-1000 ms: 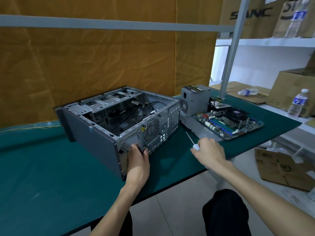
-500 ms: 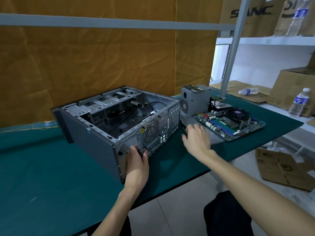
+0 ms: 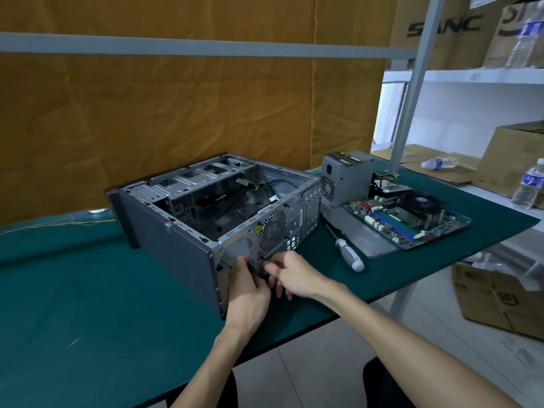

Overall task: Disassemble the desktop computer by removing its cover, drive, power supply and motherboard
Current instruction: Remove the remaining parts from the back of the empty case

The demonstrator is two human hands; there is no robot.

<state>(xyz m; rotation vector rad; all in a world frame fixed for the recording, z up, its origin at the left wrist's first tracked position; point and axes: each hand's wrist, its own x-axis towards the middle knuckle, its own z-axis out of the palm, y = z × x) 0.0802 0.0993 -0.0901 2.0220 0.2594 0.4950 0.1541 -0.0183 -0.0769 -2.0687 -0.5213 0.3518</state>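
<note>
Both hands, left hand (image 3: 250, 293) and right hand (image 3: 294, 275), at computer case (image 3: 176, 254) rear, screwdriver (image 3: 348, 254) beside

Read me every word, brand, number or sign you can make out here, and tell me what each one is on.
"SANC": cardboard box on the top shelf, in dark letters.
"SF": cardboard box on the floor, partly cut off.
Yellow warning triangle, no words legible: sticker on the back of the computer case.
Too small or blurred to read: water bottle label, power supply label, motherboard markings.
</note>
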